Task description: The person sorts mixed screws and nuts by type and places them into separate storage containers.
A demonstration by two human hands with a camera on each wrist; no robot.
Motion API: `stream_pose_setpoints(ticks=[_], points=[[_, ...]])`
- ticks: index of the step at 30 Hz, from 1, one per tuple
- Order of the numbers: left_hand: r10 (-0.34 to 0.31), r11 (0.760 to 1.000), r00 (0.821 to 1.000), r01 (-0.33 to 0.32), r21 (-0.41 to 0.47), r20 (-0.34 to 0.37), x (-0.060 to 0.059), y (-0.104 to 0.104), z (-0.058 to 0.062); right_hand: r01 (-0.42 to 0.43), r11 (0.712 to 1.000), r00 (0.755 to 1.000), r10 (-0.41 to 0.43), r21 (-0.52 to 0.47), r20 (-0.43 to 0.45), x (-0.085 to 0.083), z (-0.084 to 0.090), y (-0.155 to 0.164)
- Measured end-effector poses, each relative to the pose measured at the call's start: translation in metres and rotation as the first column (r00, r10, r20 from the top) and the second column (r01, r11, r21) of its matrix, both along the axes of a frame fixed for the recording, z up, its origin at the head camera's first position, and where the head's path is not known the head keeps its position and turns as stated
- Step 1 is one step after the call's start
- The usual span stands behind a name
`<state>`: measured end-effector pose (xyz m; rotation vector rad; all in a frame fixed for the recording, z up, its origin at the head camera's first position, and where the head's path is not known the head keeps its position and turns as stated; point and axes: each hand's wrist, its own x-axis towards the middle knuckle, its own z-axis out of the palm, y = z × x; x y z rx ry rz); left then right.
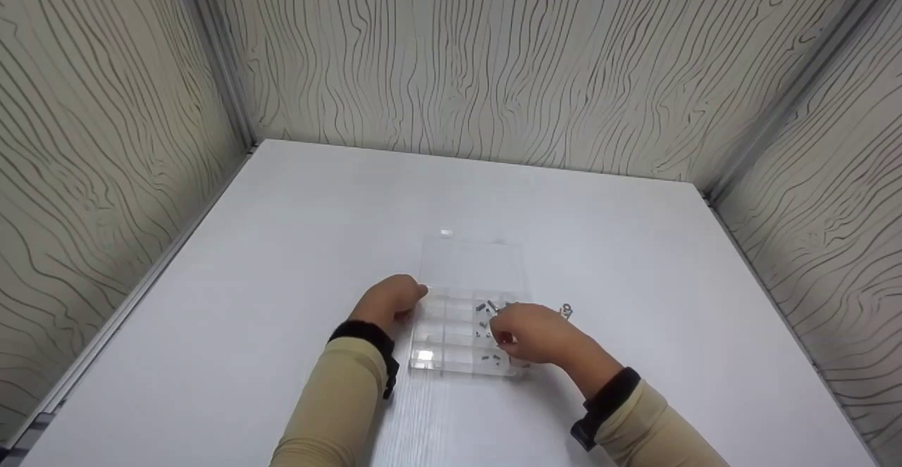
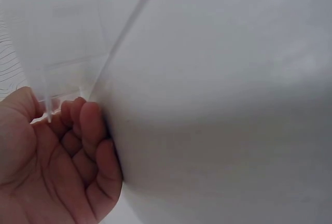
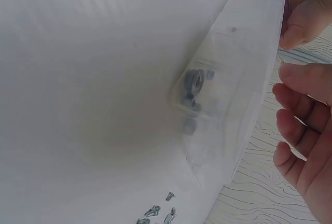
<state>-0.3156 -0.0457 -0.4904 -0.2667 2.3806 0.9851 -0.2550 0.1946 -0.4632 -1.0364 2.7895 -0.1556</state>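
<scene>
White table (image 1: 282,241), walled booth. Clear plastic compartment box (image 1: 461,337) sits at 6 o'clock of table center, near the front edge, its lid (image 1: 472,263) lying open flat toward 12. Grid of small cells, dark small screws (image 1: 486,319) in the right-hand cells. A few loose metal bits (image 1: 566,310) on the table at 3 o'clock of the box. Left hand (image 1: 389,301) at the box's 9 o'clock edge, fingers curled, touching the wall. Right hand (image 1: 532,333) over the right cells, fingers bent down; whether it pinches something, cannot tell.
</scene>
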Motion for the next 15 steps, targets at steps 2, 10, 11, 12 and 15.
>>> stream_pose_setpoints(ticks=[2, 10, 11, 12, 15], points=[[0.006, 1.000, 1.000, -0.006, 0.003, 0.004, 0.000, 0.000, 0.001, -0.009, 1.000, 1.000, 0.009, 0.000, 0.003, 0.000, -0.001, 0.000], [-0.009, 1.000, 1.000, 0.009, -0.001, -0.023, -0.001, -0.001, -0.001, 0.027, 1.000, 1.000, -0.027, -0.011, 0.001, -0.004, 0.002, 0.013], [-0.008, 1.000, 1.000, 0.008, 0.000, -0.022, -0.001, -0.001, -0.001, 0.039, 0.999, 0.999, -0.039, -0.015, -0.007, -0.005, 0.003, 0.016], [-0.004, 1.000, 1.000, 0.004, 0.003, -0.019, -0.001, -0.001, -0.001, 0.055, 0.998, 0.998, -0.055, -0.017, -0.016, -0.007, 0.004, 0.019], [-0.008, 1.000, 1.000, 0.008, 0.006, -0.024, -0.001, 0.000, -0.001, 0.127, 0.992, 0.991, -0.127, -0.017, -0.042, -0.012, 0.006, 0.029]])
